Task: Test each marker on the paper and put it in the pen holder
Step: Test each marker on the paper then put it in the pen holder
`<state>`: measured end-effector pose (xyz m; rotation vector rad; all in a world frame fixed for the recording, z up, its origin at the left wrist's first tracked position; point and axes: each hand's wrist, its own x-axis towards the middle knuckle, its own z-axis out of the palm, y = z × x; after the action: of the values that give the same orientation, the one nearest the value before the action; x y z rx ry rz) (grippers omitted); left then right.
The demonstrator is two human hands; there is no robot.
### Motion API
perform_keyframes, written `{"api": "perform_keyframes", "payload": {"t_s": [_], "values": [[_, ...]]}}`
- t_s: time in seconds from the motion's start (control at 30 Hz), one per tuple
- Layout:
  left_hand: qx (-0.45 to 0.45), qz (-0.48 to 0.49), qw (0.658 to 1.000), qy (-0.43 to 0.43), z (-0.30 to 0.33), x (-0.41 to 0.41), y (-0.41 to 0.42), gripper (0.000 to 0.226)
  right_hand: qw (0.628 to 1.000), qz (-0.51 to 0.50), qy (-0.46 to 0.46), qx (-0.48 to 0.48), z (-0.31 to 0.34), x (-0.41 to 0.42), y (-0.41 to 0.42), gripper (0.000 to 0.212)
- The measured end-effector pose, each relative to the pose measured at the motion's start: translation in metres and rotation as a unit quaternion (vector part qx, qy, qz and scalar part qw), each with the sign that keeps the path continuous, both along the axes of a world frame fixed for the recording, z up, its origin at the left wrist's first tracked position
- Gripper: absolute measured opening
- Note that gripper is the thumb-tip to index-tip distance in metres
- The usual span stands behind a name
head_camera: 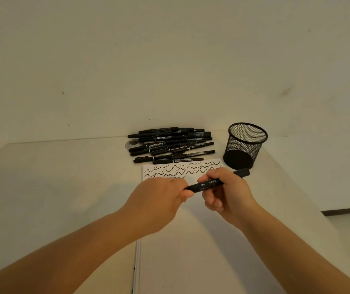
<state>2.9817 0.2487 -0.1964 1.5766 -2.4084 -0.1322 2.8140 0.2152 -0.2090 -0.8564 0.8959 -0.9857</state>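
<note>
Two bare hands meet above the middle of a pale surface (63, 187) that runs back to a plain wall (169, 49); the surface is the largest thing here, with a seam running down toward its near edge. The left hand (159, 200) has its fingers curled round the left end of a black marker (212, 183), and the right hand (225, 194) pinches the marker's barrel between thumb and fingers, so both hands grip the same marker. The marker lies nearly level in the air, its right end sticking out past the right hand and pointing toward the holder; whether a cap is on the end inside the left hand cannot be told. Under and just behind the hands lies a white paper (182, 169), its far part covered in rows of black wavy lines. At the far edge of the surface, touching the wall, sits a pile (169, 145) of many black markers, stacked roughly parallel, just behind the paper. Right of the pile and near the paper's far right corner stands a black mesh holder (245, 145), upright, with nothing visible inside it. A small round metal fitting (130, 143) shows at the pile's left end.
</note>
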Motion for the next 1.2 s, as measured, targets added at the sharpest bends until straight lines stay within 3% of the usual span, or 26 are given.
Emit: {"api": "perform_keyframes", "payload": {"t_s": [0.1, 0.17, 0.27, 0.33, 0.43, 0.47, 0.57, 0.6, 0.67, 0.7, 0.73, 0.8, 0.83, 0.87, 0.93, 0.97, 1.07, 1.13, 1.2], "values": [[0.102, -0.008, 0.99, 0.092, -0.001, 0.0, 0.008, 0.031, 0.999, 0.037, 0.024, -0.025, -0.003, -0.005, 0.001, 0.041], [0.186, -0.016, 0.966, 0.179, -0.001, 0.001, 0.01, 0.036, 0.997, 0.058, 0.033, -0.043, -0.005, -0.008, 0.003, 0.039], [0.34, -0.044, 0.883, 0.321, 0.002, 0.002, 0.012, 0.036, 0.991, 0.093, 0.023, -0.092, -0.006, -0.01, 0.004, 0.031], [0.408, -0.07, 0.834, 0.365, 0.004, 0.004, 0.014, 0.036, 0.984, 0.116, 0.008, -0.132, -0.005, -0.012, 0.005, 0.027], [0.437, -0.077, 0.802, 0.399, 0.002, 0.002, 0.019, 0.037, 0.975, 0.129, 0.018, -0.178, -0.004, -0.014, 0.006, 0.027], [0.42, -0.064, 0.813, 0.397, 0.0, 0.0, 0.021, 0.037, 0.974, 0.127, 0.025, -0.187, -0.004, -0.015, 0.006, 0.027], [0.227, -0.048, 0.936, 0.265, -0.005, 0.0, 0.021, 0.035, 0.977, 0.097, 0.025, -0.188, -0.008, -0.015, 0.005, 0.027], [0.172, -0.043, 0.961, 0.214, -0.006, 0.001, 0.02, 0.036, 0.978, 0.087, 0.03, -0.187, -0.01, -0.013, 0.006, 0.026], [0.161, -0.044, 0.964, 0.208, -0.007, 0.0, 0.019, 0.037, 0.977, 0.087, 0.039, -0.188, -0.01, -0.009, 0.005, 0.024], [0.216, -0.049, 0.938, 0.265, -0.009, 0.001, 0.02, 0.038, 0.978, 0.082, 0.031, -0.189, -0.006, -0.011, 0.003, 0.019], [0.301, -0.047, 0.886, 0.35, -0.008, 0.005, 0.022, 0.04, 0.982, 0.058, -0.001, -0.18, -0.002, -0.017, 0.0, 0.012], [0.436, -0.015, 0.743, 0.507, 0.0, 0.025, 0.023, 0.037, 0.984, -0.059, -0.091, -0.138, 0.005, -0.045, -0.013, 0.022], [0.434, 0.027, 0.71, 0.554, 0.003, 0.04, 0.021, 0.035, 0.98, -0.117, -0.098, -0.129, 0.007, -0.058, -0.019, 0.024], [0.406, 0.073, 0.698, 0.586, 0.005, 0.054, 0.015, 0.033, 0.977, -0.143, -0.084, -0.134, 0.009, -0.065, -0.022, 0.02], [0.333, 0.138, 0.72, 0.593, 0.008, 0.072, -0.001, 0.033, 0.979, -0.113, 0.009, -0.167, 0.007, -0.054, -0.023, 0.027], [0.301, 0.14, 0.749, 0.574, 0.006, 0.07, -0.007, 0.034, 0.976, -0.08, 0.065, -0.192, 0.004, -0.042, -0.023, 0.031], [0.215, 0.118, 0.846, 0.473, -0.009, 0.047, -0.019, 0.035, 0.946, 0.021, 0.22, -0.236, 0.002, -0.014, -0.025, 0.013], [0.171, 0.104, 0.888, 0.413, -0.021, 0.031, -0.024, 0.035, 0.936, -0.004, 0.277, -0.22, -0.003, -0.01, -0.035, 0.011], [0.145, 0.089, 0.911, 0.375, -0.029, 0.019, -0.033, 0.036, 0.942, -0.063, 0.274, -0.185, -0.008, -0.005, -0.046, 0.01]]}}
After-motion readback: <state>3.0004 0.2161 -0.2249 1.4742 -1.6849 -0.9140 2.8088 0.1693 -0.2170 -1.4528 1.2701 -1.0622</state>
